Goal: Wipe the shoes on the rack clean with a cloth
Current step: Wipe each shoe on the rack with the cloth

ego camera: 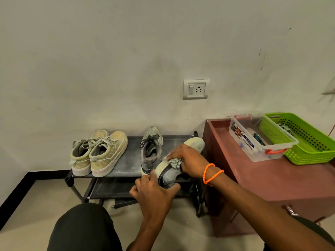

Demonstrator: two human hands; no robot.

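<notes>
While the left hand (154, 194) gripped the grey shoe (169, 173) by its heel at lower centre of the frame, the right hand (188, 160) pinched a bunched cloth (174, 163) against its side; steady bracing and short, firm strokes would probably suit.

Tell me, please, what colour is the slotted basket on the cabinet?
The basket is bright green, seen in the head view.

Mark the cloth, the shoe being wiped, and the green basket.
cloth (175, 162): head view, bunched fabric under the right hand.
shoe being wiped (167, 173): head view, grey side panel.
green basket (308, 151): head view, perforated front wall.
</notes>
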